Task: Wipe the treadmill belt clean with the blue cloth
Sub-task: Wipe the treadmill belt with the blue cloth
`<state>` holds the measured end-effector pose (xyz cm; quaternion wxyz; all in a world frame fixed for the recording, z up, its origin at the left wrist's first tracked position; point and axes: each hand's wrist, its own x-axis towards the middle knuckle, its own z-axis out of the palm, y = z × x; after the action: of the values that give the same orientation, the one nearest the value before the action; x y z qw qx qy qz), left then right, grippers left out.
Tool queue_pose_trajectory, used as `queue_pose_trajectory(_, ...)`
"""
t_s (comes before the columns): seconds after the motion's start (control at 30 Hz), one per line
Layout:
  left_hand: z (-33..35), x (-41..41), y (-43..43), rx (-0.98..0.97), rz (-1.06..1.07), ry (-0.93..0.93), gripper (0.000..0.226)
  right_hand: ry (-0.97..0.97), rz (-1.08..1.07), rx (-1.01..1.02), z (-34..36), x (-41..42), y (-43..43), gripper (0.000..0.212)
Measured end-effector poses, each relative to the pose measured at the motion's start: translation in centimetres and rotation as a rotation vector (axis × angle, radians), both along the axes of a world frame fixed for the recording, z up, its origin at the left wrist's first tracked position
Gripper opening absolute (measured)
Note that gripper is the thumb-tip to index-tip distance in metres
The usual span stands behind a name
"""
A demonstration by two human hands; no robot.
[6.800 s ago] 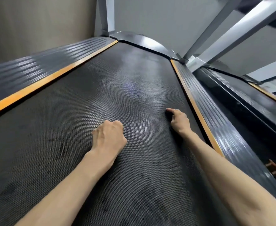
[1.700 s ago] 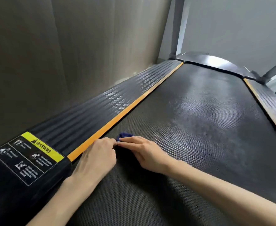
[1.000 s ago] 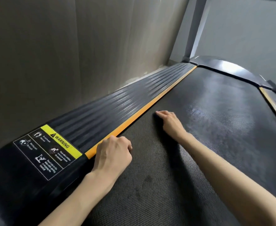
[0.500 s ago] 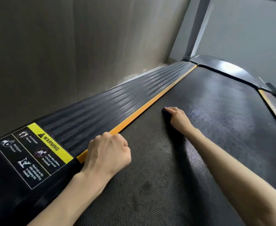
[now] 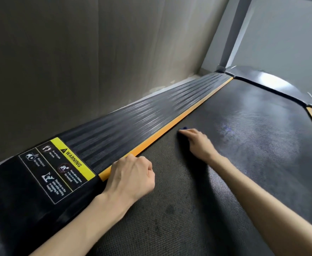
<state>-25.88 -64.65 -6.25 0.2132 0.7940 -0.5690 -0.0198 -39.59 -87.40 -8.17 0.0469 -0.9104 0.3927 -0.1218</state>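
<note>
The black textured treadmill belt (image 5: pixel 225 182) fills the lower right of the view. My right hand (image 5: pixel 197 143) reaches forward and lies flat on the belt near its left edge, fingers extended, pressing the blue cloth (image 5: pixel 184 128) down. Only a small blue corner shows past my fingertips. My left hand (image 5: pixel 133 178) is curled into a fist and rests on the belt beside the orange strip (image 5: pixel 170 131), holding nothing. Pale, hazy patches show on the belt further ahead.
The ribbed black side rail (image 5: pixel 142 122) with a yellow warning label (image 5: pixel 70 159) runs along the left, close to a grey-brown wall (image 5: pixel 77 61). A grey upright post (image 5: pixel 232 34) and the black motor cover (image 5: pixel 273 84) stand at the far end.
My right hand has slid the cloth forward along the belt's left edge, away from my left hand, which it was touching 1.7 s ago. My left fist stays by the orange strip.
</note>
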Motion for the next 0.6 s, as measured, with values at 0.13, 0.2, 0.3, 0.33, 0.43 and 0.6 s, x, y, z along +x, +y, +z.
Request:
queue_pose_trajectory(0.13,-0.4,0.0,1.2,0.038,-0.111,0.091,0.037,-0.060,0.377,-0.002,-0.1,0.4,9.3,0.048)
queue_pose_trajectory(0.2,-0.1,0.2,1.9,0.048,-0.147,0.135,0.035,-0.092,0.502,-0.017,-0.1,0.0,12.6,0.048)
queue_pose_trajectory(0.3,1.0,0.4,3.5,0.014,-0.112,0.146,0.029,-0.030,0.473,-0.033,-0.3,0.1,9.9,0.053)
queue_pose_trajectory(0.33,1.4,0.5,4.1,0.016,-0.107,0.133,0.030,-0.054,0.371,-0.034,-0.3,0.2,7.7,0.056)
queue_pose_trajectory(0.43,2.0,1.0,6.5,0.028,-0.124,0.098,0.031,-0.081,-0.044,0.026,0.2,0.4,3.7,0.059)
queue_pose_trajectory(0.6,1.3,2.9,9.5,-0.066,-0.103,0.131,0.034,-0.121,0.280,0.061,-0.3,1.8,15.3,0.057)
